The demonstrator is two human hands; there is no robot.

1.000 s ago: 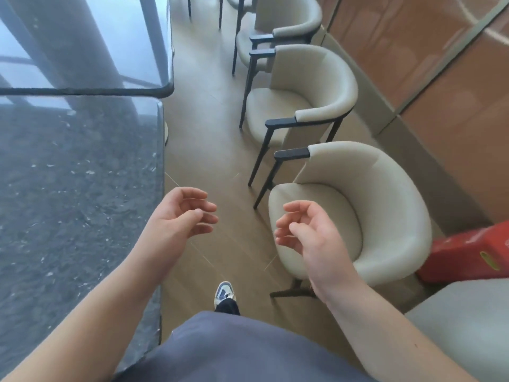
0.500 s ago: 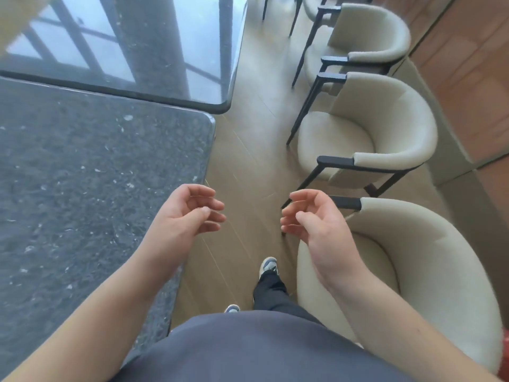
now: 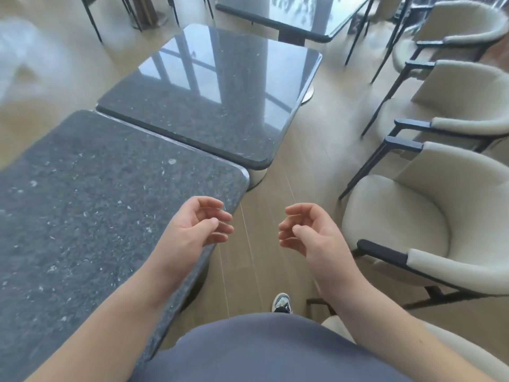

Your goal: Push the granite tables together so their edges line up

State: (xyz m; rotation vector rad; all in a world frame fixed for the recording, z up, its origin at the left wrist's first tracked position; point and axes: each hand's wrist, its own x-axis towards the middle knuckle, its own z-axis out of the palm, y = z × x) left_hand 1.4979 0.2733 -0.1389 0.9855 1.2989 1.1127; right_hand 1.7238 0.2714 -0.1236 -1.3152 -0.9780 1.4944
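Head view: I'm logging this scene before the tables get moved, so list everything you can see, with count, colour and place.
near table: one, dark speckled granite, left foreground, beside the person
second table: one, dark glossy granite, just beyond the near table, its right edge sticking out further right
far table: one, dark glossy top, at the top of the frame, set apart
chairs: three cream tub chairs with black frames along the right, a fourth partly visible at the bottom right
floor: light wood planks
shoe: one, pale and dark, on the floor between the arms
left hand: bare, fingers loosely curled, holding nothing, over the near table's corner
right hand: bare, fingers loosely curled, holding nothing, over the floor
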